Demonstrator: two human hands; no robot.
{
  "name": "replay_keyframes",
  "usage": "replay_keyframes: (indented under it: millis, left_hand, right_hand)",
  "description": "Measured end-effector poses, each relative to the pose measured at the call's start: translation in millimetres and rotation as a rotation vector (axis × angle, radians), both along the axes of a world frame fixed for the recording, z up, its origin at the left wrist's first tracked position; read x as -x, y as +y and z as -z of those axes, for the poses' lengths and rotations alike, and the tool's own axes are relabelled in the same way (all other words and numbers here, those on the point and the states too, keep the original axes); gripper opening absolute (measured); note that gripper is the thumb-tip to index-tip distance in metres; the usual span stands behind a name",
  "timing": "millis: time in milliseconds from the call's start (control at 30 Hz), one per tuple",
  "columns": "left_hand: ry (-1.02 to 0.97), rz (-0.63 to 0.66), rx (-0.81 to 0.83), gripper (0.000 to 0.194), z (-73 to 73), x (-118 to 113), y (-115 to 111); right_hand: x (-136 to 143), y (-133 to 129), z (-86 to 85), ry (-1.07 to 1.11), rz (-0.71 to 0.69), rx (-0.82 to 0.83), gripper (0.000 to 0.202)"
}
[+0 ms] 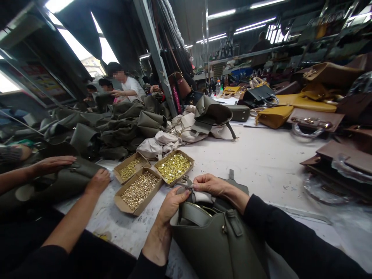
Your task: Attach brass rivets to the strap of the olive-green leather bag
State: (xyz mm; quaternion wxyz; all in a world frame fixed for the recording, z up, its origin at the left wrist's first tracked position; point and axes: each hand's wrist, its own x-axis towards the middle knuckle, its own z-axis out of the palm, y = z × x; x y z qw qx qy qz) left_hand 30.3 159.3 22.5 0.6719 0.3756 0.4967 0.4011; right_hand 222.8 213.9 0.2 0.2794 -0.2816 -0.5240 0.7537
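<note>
A dark olive-green handbag (pixel 209 240) leans at the table's near edge in front of me, its zipped top gaping. My left hand (pixel 171 203) pinches a narrow strap (pixel 183 189) of the bag between thumb and fingers. Close beside it, my right hand (pixel 213 186) grips the same strap piece, fingertips pressed together. Whether a small metal part sits between the fingers is hidden. Just beyond my hands stand open cardboard boxes: one with shiny gold studs (pixel 174 167), one with rose-gold hardware (pixel 138 190), one with small gold pieces (pixel 130 169).
At left, a co-worker's hands (pixel 99 181) rest on another green bag (pixel 69 176). Green bag pieces (pixel 116 131) and pale cloth pouches (pixel 162 143) are heaped behind the boxes. Brown handbags (pixel 343 159) and mustard bags (pixel 274 116) lie on the right. Other people sit farther back.
</note>
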Motion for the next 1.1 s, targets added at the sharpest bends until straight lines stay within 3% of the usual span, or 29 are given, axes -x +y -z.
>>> replay_keyframes:
  millis: [300, 600, 800, 967, 1033, 1100]
  left_hand:
    - [-0.026, -0.015, -0.041, 0.054, 0.0, -1, -5]
    - [0.234, -0.102, -0.169, 0.034, -2.8, -4, -11]
    - [0.373, -0.182, -0.27, 0.017, -18.9, -15, -22]
    - [0.653, -0.252, -0.436, 0.012, -35.2, -24, -38]
    - [0.716, -0.288, -0.534, 0.018, -34.5, -26, -44]
    - [0.722, -0.317, -0.652, 0.021, -27.1, -25, -48]
  right_hand:
    - [1, -1, 4.1, -0.022, 0.039, 0.032, 0.061]
    - [0, -1, 4.8, -0.053, 0.115, 0.015, 0.06]
    - [-3, -9, -10.7, 0.008, 0.017, -0.03, 0.05]
    - [-3, -25, -27.6, 0.054, 0.117, -0.082, 0.04]
    - [-4, -34, -35.2, 0.045, 0.135, -0.153, 0.035]
    - [-4, -41, -42.5, 0.018, 0.152, -0.337, 0.026]
